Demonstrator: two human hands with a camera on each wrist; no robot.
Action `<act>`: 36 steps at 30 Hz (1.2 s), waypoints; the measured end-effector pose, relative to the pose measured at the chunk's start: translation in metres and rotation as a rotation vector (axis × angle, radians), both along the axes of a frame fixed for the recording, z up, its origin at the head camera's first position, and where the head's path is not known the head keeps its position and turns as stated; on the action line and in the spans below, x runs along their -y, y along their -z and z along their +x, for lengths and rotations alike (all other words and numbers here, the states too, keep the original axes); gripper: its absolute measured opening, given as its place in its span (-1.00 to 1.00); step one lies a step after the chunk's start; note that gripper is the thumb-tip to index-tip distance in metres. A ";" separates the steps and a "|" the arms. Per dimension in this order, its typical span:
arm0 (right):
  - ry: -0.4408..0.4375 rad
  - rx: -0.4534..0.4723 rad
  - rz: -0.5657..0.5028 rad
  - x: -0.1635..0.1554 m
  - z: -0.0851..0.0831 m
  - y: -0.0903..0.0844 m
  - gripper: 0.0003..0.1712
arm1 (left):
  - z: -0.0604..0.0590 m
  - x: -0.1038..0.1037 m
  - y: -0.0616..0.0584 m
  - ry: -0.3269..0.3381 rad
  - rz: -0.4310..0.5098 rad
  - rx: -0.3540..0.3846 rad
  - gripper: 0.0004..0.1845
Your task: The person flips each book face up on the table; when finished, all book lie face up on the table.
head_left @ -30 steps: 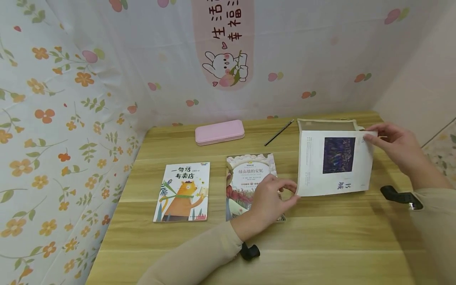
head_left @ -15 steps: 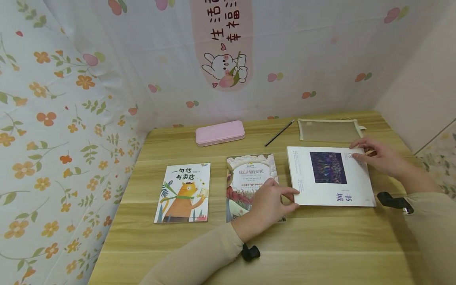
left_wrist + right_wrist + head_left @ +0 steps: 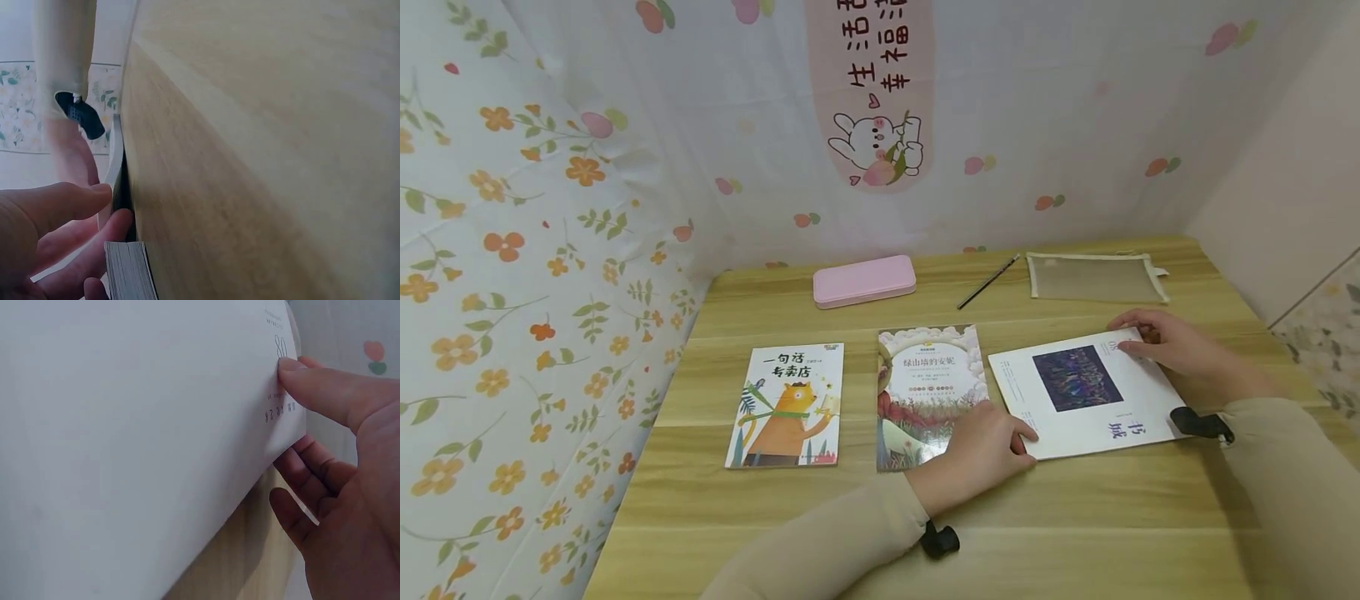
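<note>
Right of centre in the head view, white book (image 3: 1086, 402) lying on the bench (image 3: 1075, 517). Left hand (image 3: 988, 446) pinching its near left corner, thumb above, fingers curled beneath. Right hand (image 3: 1180, 354) pinching the far right corner, thumb (image 3: 312, 378) on the cover, fingers (image 3: 300, 481) half curled under the page. Just left, a second book (image 3: 925, 392).

A pink case (image 3: 863, 280), a pencil (image 3: 988, 282) and a mesh pouch (image 3: 1096, 277) lie on the table (image 3: 1075, 533).
</note>
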State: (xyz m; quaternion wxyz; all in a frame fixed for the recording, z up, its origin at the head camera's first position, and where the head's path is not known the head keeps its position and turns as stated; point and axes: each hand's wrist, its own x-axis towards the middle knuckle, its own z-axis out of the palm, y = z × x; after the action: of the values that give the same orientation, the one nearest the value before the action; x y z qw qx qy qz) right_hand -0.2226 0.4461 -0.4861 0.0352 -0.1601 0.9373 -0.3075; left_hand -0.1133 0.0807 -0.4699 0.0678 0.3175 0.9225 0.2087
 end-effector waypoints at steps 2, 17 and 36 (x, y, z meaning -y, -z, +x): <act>-0.002 -0.013 0.020 0.004 -0.001 -0.002 -0.66 | 0.001 0.000 0.000 0.013 -0.023 -0.024 -0.77; 0.064 -0.063 0.124 0.014 0.017 -0.004 -0.67 | -0.003 -0.003 -0.008 0.093 -0.196 -0.092 -0.89; 0.092 -0.024 0.246 0.003 0.085 -0.011 -0.46 | -0.079 0.012 -0.033 0.070 -0.135 0.095 -0.52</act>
State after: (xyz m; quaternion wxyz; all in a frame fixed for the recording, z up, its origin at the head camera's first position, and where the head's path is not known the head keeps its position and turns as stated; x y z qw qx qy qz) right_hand -0.1377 0.4428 -0.4752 0.0292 -0.1152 0.9747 -0.1893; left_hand -0.1919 0.0686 -0.4371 0.1398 0.3341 0.9186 0.1582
